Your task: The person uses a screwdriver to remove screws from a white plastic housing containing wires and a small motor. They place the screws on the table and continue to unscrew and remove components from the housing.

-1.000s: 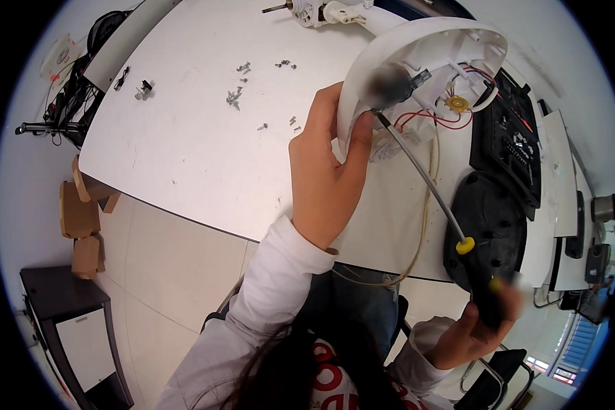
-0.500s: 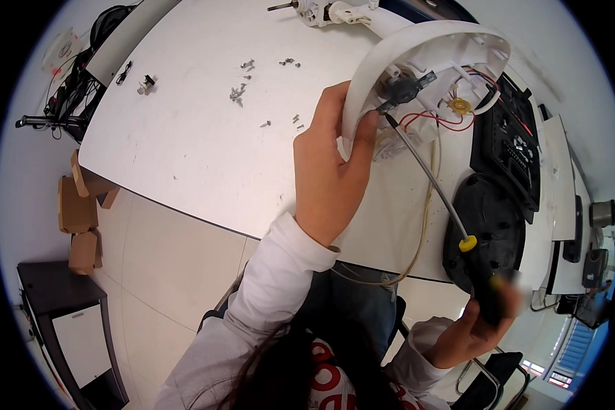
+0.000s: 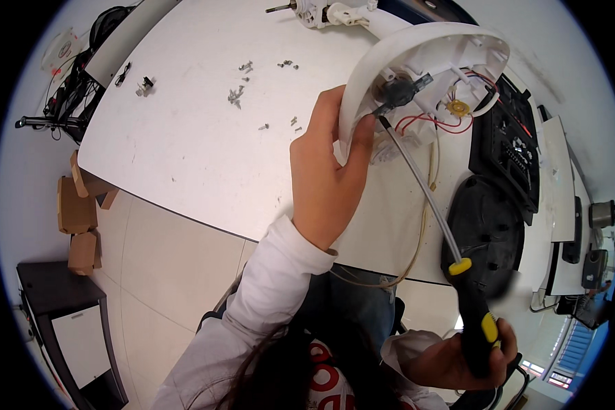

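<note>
My left hand point(image 3: 329, 171) grips the near left rim of a white plastic housing point(image 3: 359, 85), thumb inside and fingers behind. Within the tilted housing sit a dark grey motor-like part point(image 3: 399, 93), a round yellow-brown part point(image 3: 457, 108) and red wires point(image 3: 439, 125). Lower right, my right hand point(image 3: 451, 362) is closed on the black-and-yellow handle of a screwdriver point(image 3: 424, 183). Its long shaft slants up to the left, the tip beside my left thumb at the dark part's lower end. Whether the tip touches a screw cannot be made out.
Several loose screws point(image 3: 236, 97) lie in small groups on the white table point(image 3: 184, 143). To the right are a black oval cover point(image 3: 486, 232) and an open black tool case point(image 3: 506, 143). A pale cable point(image 3: 417, 249) hangs over the table's front edge. A white mechanism point(image 3: 314, 12) lies at the back.
My right hand and the screwdriver handle have moved down and slightly left, and the shaft is steeper. My left hand and the housing have shifted slightly left.
</note>
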`<state>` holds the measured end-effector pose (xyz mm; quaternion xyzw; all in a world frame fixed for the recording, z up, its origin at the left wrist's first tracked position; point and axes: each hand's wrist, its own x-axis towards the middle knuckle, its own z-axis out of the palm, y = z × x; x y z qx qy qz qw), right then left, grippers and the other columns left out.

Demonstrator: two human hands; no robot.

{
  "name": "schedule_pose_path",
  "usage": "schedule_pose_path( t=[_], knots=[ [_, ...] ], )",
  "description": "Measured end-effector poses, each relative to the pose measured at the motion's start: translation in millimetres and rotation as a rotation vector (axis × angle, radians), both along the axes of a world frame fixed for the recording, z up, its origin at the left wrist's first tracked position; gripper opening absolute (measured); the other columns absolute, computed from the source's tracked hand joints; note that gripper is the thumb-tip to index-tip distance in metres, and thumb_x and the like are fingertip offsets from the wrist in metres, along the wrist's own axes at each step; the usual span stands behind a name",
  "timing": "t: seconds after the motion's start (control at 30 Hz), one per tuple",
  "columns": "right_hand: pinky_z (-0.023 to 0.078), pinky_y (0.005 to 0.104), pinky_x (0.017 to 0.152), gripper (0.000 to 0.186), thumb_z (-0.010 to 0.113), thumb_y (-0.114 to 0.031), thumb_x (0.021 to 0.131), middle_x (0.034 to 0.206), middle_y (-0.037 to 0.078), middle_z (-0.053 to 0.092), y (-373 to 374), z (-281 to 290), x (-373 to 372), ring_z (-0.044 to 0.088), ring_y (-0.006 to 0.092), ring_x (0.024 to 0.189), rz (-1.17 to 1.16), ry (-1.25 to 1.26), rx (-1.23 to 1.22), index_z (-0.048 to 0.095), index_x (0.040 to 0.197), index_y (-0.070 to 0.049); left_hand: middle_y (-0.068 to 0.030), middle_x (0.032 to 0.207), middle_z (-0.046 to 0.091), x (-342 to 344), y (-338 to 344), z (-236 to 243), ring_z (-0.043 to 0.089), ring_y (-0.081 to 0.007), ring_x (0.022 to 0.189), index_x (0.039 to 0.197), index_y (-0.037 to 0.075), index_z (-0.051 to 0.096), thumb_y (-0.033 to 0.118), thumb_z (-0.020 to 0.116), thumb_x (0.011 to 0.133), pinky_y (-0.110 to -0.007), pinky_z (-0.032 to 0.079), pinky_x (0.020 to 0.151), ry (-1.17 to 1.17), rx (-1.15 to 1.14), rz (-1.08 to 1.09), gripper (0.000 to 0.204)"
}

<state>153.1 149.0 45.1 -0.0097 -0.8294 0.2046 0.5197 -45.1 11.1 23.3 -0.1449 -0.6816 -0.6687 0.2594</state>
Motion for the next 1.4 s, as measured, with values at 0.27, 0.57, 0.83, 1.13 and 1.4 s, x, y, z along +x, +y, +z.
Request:
schedule_pose_path(
  t=[0.27,0.57,0.83,1.13,1.4],
  knots=[
    [0.053,0.0389,0.082,0.037,0.050,-0.038,0.095,0.122,0.019,0.048,-4.3,-5.6,-2.7,0.055,0.0327,0.107,0.156,0.024,-0.243,0.038,0.122,-0.016,-0.0157,0.087,0.064,1.0,0.1,-1.6,0.065,-0.0237,0.073,0.112,0.001,0.051,0.004,0.056,0.089,-0.029,0.049,0.066,-0.008,0.015,-0.002,0.023],
    [0.037,0.0540,0.104,0.024,0.042,-0.051,0.092,0.113,0.007,0.051,10.6,-8.7,21.4,0.046,0.0343,0.115,0.486,-0.139,-0.559,0.050,0.111,-0.037,-0.0163,0.085,0.064,3.7,-3.9,-1.8,0.065,-0.0264,0.071,0.113,0.002,0.051,0.004,0.056,0.088,-0.030,0.049,0.065,-0.018,0.003,0.026,0.025],
    [0.043,0.0178,0.043,0.066,0.028,-0.059,0.093,0.092,0.019,0.058,-9.7,16.5,-4.4,0.059,0.0165,0.056,-0.297,-0.204,-0.382,0.033,0.128,-0.004,-0.0167,0.086,0.064,0.7,-2.6,-5.2,0.065,-0.0272,0.072,0.114,0.001,0.050,0.004,0.056,0.088,-0.030,0.049,0.065,0.022,-0.001,0.032,0.026],
    [0.052,0.0267,0.058,0.025,0.058,-0.030,0.088,0.114,0.021,0.046,10.5,33.0,8.2,0.059,0.0258,0.088,0.181,-0.395,0.016,0.041,0.105,-0.022,-0.0168,0.085,0.064,1.6,-1.7,-2.6,0.064,-0.0240,0.070,0.114,0.000,0.049,0.005,0.056,0.089,-0.028,0.048,0.064,0.015,0.005,0.013,0.026],
    [0.037,0.0182,0.037,0.038,0.036,-0.031,0.098,0.106,0.017,0.055,0.9,24.3,1.5,0.053,0.0121,0.053,-0.061,-0.264,-0.216,0.037,0.133,-0.015,-0.0161,0.083,0.064,0.7,-0.7,-2.5,0.064,-0.0236,0.069,0.114,0.001,0.049,0.006,0.056,0.090,-0.029,0.048,0.064,0.020,-0.028,0.019,0.026]
  ],
)
